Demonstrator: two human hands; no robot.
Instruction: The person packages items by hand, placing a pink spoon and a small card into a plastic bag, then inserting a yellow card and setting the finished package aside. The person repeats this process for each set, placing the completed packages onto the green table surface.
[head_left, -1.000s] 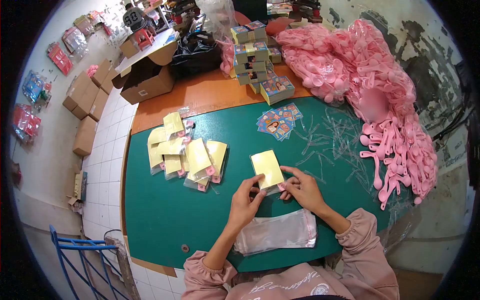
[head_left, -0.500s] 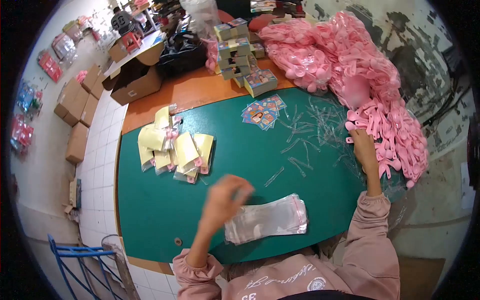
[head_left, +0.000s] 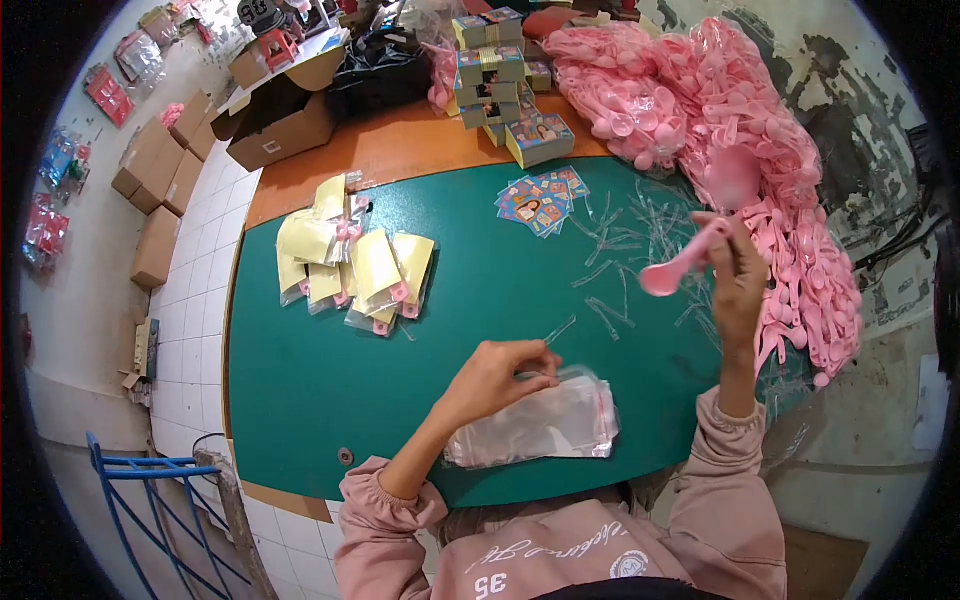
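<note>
A pink spoon [head_left: 675, 268] is held up by its handle in my right hand [head_left: 738, 275], beside the heap of pink spoons [head_left: 825, 285]. My left hand [head_left: 497, 380] is over the stack of clear plastic bags [head_left: 540, 425], with thumb and fingers closed at the upper edge of a bag. Clear thin strips [head_left: 600, 315] are scattered across the green table [head_left: 330, 400]. Blue printed cards [head_left: 540, 205] lie fanned out near its far edge. Filled packets with pale yellow cards [head_left: 375, 270] are piled on the left.
Bundled card stacks [head_left: 490, 80] stand at the back on the orange surface [head_left: 390, 165]. Beside them are an open cardboard box [head_left: 285, 135] and a black bag [head_left: 380, 75]. Bagged pink spoons [head_left: 620, 110] fill the back right. A blue metal frame [head_left: 160, 465] is at lower left.
My right hand has lifted a pink spoon off the heap. My left hand has moved right onto the bags, its fingers now at a bag's edge. The camera view has shifted slightly.
</note>
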